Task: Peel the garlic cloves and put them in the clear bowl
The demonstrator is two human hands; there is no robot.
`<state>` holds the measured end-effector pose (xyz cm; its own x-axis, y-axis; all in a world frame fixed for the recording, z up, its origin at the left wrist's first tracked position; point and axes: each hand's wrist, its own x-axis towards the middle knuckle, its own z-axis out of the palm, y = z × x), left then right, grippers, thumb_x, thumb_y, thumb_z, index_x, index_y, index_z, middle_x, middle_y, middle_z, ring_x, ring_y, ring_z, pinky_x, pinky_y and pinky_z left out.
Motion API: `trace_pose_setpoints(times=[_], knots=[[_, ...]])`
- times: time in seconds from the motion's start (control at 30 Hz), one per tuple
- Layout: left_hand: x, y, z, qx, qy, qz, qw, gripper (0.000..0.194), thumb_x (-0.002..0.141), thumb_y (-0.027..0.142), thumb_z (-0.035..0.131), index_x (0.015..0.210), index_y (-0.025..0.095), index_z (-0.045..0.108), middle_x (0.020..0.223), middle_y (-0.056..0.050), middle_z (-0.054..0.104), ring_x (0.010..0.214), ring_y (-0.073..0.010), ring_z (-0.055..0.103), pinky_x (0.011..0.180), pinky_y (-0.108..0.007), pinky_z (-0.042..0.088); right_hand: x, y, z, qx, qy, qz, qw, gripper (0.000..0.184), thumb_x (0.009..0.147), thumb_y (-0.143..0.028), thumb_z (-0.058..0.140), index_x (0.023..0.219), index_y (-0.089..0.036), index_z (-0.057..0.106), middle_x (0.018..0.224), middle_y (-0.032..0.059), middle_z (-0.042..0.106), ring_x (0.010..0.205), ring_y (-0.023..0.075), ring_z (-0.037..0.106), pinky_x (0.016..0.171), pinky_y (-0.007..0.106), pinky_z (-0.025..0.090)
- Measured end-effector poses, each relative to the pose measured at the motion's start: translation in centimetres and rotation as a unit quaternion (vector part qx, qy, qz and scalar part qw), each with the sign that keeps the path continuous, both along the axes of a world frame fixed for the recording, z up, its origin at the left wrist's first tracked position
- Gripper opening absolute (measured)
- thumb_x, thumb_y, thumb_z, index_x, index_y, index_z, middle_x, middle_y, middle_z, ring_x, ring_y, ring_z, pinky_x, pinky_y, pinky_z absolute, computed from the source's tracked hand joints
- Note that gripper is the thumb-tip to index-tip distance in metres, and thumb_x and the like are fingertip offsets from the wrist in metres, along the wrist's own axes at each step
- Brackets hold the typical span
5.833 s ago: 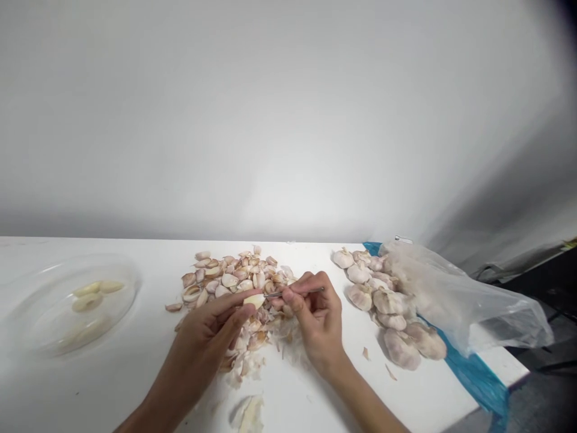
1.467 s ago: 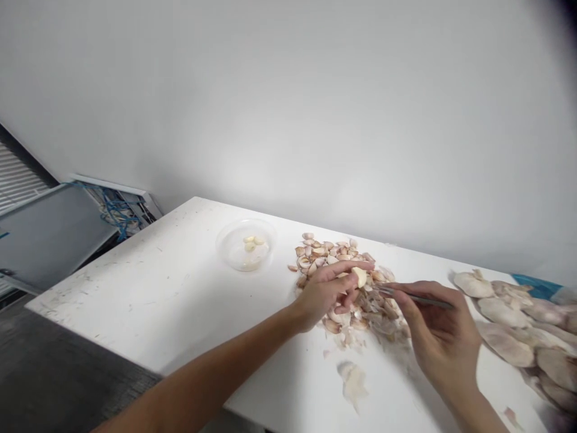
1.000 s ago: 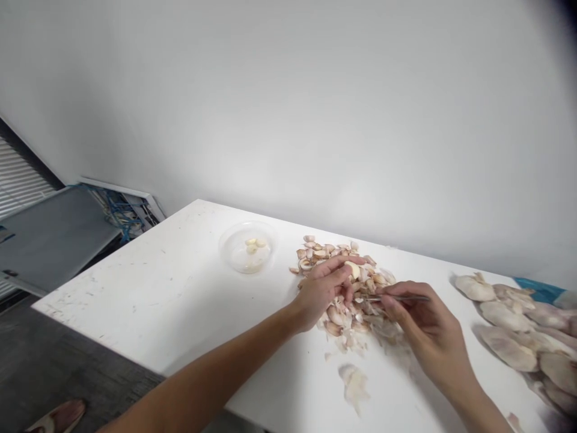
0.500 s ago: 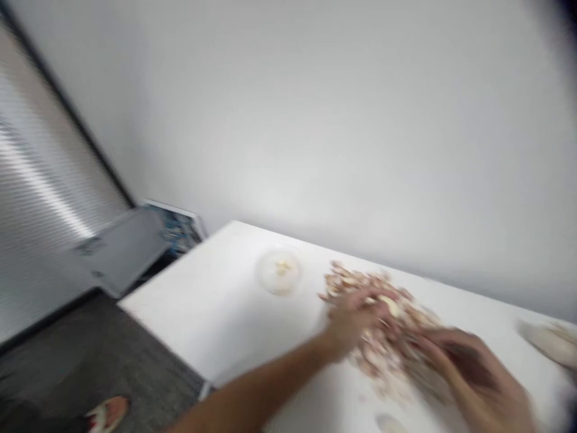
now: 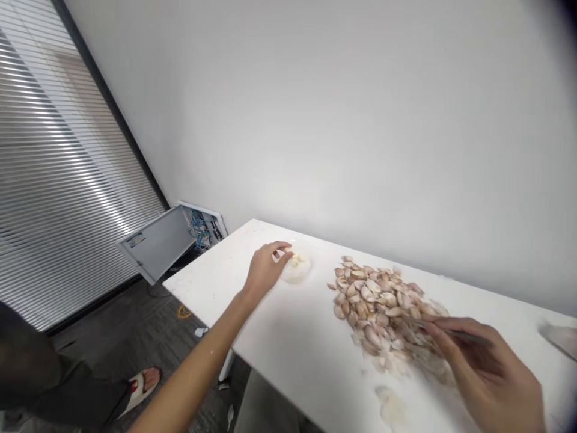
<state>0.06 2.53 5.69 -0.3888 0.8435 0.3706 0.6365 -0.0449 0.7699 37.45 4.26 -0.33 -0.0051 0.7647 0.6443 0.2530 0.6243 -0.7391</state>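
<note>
My left hand (image 5: 265, 267) reaches out over the rim of a small clear bowl (image 5: 298, 272) that holds a few peeled garlic cloves. Its fingers curl together above the bowl; what is in them I cannot make out. My right hand (image 5: 489, 370) rests at the near right and pinches a thin metal tool (image 5: 455, 332), whose tip points toward the pile of unpeeled garlic cloves (image 5: 378, 297) on the white table (image 5: 293, 349).
Loose garlic skins (image 5: 391, 407) lie near the table's front edge. A garlic bulb (image 5: 561, 337) shows at the far right edge. A person's sandalled foot (image 5: 142, 385) and leg are on the floor at the left. Window blinds and an open wall panel (image 5: 157, 243) stand beyond.
My left hand has left the clove pile and moved left to the bowl. My view has swung left. My right hand stays by the pile with the tool.
</note>
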Motion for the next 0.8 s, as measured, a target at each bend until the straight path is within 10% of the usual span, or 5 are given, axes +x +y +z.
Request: trace_pose_setpoints(times=[0.37,0.5,0.57,0.8], knots=[[0.5,2.5,0.9,-0.091,0.22,-0.008,0.971,0.028,0.093,0.035,0.059,0.106,0.02,0.079,0.107,-0.013,0.079,0.11,-0.0372,0.055,0.103,-0.06,0.031,0.6,0.5,1.1,0.012,-0.057,0.016,0.998,0.011,0.09,-0.027,0.073,0.1,-0.023,0.069,0.094,0.0053,0.073,0.084,0.02,0.072,0.068,0.027,0.063],[5.5,1.5,1.9,-0.05,0.238,-0.049,0.969,0.035,0.103,0.038,0.045,0.118,0.024,0.074,0.12,-0.007,0.074,0.114,-0.0277,0.056,0.102,-0.044,0.04,0.5,0.1,1.2,0.02,-0.052,0.007,0.998,0.011,0.089,-0.025,0.073,0.1,-0.024,0.069,0.095,0.0048,0.073,0.082,0.0203,0.072,0.069,0.028,0.064],[9.0,1.9,1.4,-0.066,0.215,-0.168,0.96,0.035,0.104,0.037,0.043,0.117,0.024,0.073,0.114,-0.006,0.075,0.107,-0.0242,0.059,0.093,-0.038,0.047,0.4,0.0,1.3,0.026,-0.053,0.006,0.998,0.01,0.09,-0.024,0.073,0.099,-0.024,0.069,0.094,0.0049,0.073,0.083,0.0207,0.072,0.07,0.028,0.065],[14.8,7.3,-1.9,-0.088,0.231,-0.266,0.932,0.021,0.09,0.015,0.06,0.104,0.019,0.075,0.112,-0.013,0.068,0.116,-0.0318,0.053,0.1,-0.045,0.044,0.2,0.9,1.0,0.019,-0.078,0.028,0.996,0.011,0.091,-0.03,0.072,0.096,-0.021,0.071,0.09,0.0065,0.073,0.079,0.0202,0.072,0.063,0.027,0.064]])
